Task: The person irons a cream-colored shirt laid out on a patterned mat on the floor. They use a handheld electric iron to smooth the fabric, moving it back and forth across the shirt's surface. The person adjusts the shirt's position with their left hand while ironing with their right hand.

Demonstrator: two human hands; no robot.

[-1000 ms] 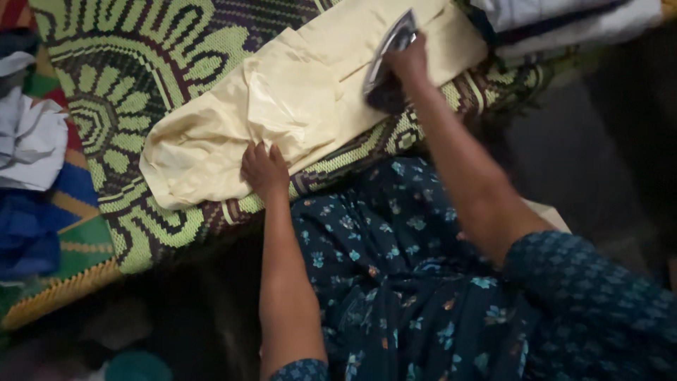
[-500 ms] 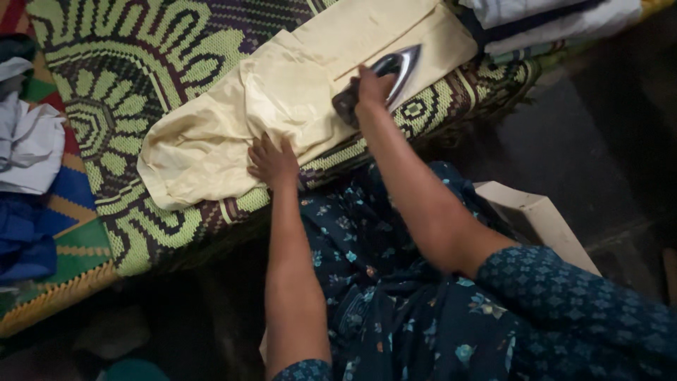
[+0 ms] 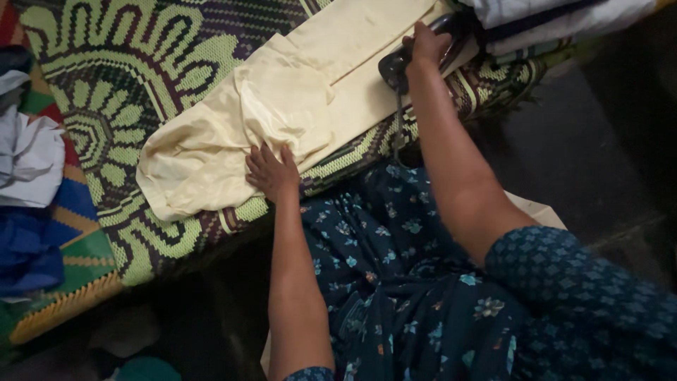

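Note:
A cream-coloured garment [image 3: 282, 106] lies spread on a green and purple woven mat [image 3: 134, 77]. My left hand [image 3: 271, 171] presses flat on the garment's near edge, fingers apart. My right hand [image 3: 428, 44] grips the handle of a dark clothes iron [image 3: 405, 60] that rests at the garment's right end, close to a pile of folded cloth. The iron's cord [image 3: 399, 127] hangs down toward my lap.
Folded white and dark clothes [image 3: 557, 21] are stacked at the top right. Crumpled white cloth [image 3: 28, 162] and blue cloth [image 3: 28, 254] lie at the left on a striped mat. My dark floral dress [image 3: 395, 282] fills the lower middle. A pale box edge [image 3: 543, 212] shows beside my arm.
My right hand has slid the iron back to the right, toward the folded pile, after drawing it nearer half a second ago. My left hand stays pressed on the garment.

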